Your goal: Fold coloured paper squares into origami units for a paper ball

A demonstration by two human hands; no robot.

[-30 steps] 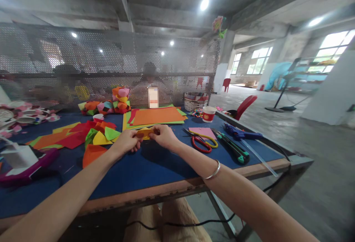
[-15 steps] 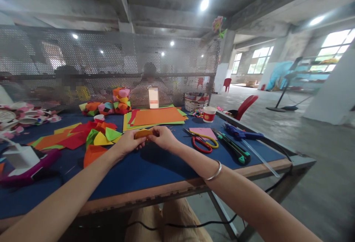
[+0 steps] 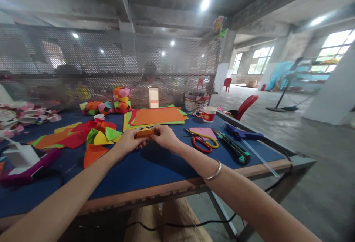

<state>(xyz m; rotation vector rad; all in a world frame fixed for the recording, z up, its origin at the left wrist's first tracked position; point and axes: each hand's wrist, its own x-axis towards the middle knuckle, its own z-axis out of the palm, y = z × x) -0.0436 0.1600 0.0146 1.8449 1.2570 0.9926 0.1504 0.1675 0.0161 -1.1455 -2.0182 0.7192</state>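
Observation:
A folded piece of orange-yellow paper is held between my two hands, a little above the blue tabletop. My left hand pinches its left end, thumb along the near side. At the right end, the fingers of my right hand close on the paper; part of the fold is hidden behind them. Left of my hands lie folded paper pieces in green, yellow and red, with an orange folded piece nearest my left forearm. Flat orange sheets are stacked just beyond my hands.
Scissors, a green-black utility knife and a blue glue gun lie to the right. Behind them stand a paper cup and a woven basket. A purple power strip sits at left. A mesh panel rises behind.
My hands stay in nearly the same place. The right fingers have shifted slightly on the paper, and a bit more of its folded face shows.

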